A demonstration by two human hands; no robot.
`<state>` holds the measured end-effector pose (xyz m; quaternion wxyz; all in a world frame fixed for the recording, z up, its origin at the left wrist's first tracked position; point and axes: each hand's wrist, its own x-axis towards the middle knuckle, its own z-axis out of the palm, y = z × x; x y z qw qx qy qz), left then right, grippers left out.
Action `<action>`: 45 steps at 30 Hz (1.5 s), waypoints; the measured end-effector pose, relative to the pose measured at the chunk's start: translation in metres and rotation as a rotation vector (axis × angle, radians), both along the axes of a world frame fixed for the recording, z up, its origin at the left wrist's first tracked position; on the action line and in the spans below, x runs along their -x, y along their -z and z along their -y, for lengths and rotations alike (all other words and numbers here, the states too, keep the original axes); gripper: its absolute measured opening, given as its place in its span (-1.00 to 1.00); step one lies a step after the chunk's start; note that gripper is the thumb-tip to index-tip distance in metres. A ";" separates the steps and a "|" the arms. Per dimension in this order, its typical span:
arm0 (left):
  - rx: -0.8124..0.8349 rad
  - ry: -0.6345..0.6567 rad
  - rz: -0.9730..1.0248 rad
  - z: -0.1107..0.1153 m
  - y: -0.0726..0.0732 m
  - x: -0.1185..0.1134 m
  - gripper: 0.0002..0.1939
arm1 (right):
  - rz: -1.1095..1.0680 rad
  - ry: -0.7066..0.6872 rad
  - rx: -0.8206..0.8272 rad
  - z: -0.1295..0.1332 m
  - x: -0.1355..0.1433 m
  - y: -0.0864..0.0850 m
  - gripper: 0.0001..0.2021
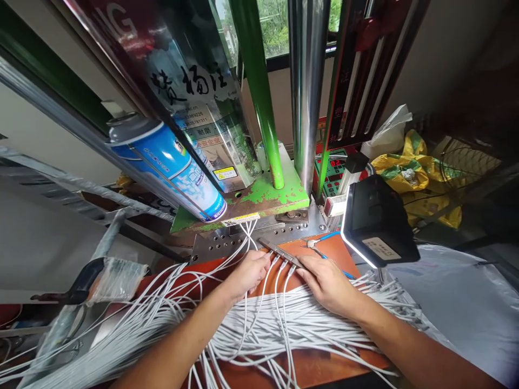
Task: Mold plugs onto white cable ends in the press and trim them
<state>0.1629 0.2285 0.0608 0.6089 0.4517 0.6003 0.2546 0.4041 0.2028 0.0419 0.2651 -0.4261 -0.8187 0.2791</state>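
Metal bar [284,254]: centre of frame, a little below the middle, above the orange work surface [332,249]. Its long axis slants from upper left to lower right, with the lower-right end at my right hand [327,282]. That hand is nearer and grasps this end, thumb below, fingers over the top.

My left hand [252,271] is beside the bar, to the left of its middle and slightly lower. Its fingers are curled closed, apparently on a white cable [245,309]; the fingertips hide the held part, and I cannot tell whether they also touch the bar.

Between my hands, cable plugs [284,265] sit along the bar's lower edge, their leads hanging downward. Pliers [311,244] lie to the upper right of the bar. A loose cable bundle [324,319] spreads across the lower frame, beneath my forearms.
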 end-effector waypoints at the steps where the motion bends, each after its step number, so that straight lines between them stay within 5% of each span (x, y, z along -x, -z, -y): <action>1: -0.060 0.012 -0.065 0.001 -0.001 -0.003 -0.60 | -0.013 -0.027 0.009 -0.001 -0.001 -0.001 -0.76; 6: -0.284 0.117 -0.384 0.008 -0.021 -0.004 -0.63 | 0.033 0.079 -0.035 0.001 0.004 0.000 -0.75; 11: -0.474 0.171 -0.635 0.005 -0.044 0.035 -0.52 | 0.224 0.199 -0.156 0.004 0.015 0.007 -0.79; 17: -0.508 -0.276 -0.125 -0.027 -0.026 0.050 -0.60 | 0.280 0.160 -0.186 0.002 0.015 0.006 -0.81; 22: -0.242 -0.214 0.300 -0.062 -0.013 0.027 -0.63 | 0.260 0.154 -0.210 0.000 0.017 0.006 -0.78; 30: -0.255 -0.141 0.480 -0.072 -0.004 0.028 -0.72 | 0.201 0.114 -0.198 -0.005 0.010 -0.009 -0.73; 34: -0.271 -0.102 0.519 -0.076 0.002 0.030 -0.69 | 0.174 0.105 -0.332 -0.055 0.021 -0.038 -0.66; 37: -0.282 -0.079 0.520 -0.078 0.001 0.031 -0.68 | 0.219 0.174 -0.263 -0.113 0.044 -0.050 -0.67; 41: -0.251 -0.047 0.514 -0.078 -0.005 0.034 -0.66 | 0.232 0.153 -0.124 -0.183 0.069 -0.046 -0.73; 45: -0.238 -0.041 0.506 -0.078 -0.008 0.036 -0.64 | 0.196 0.141 -0.107 -0.216 0.080 -0.038 -0.72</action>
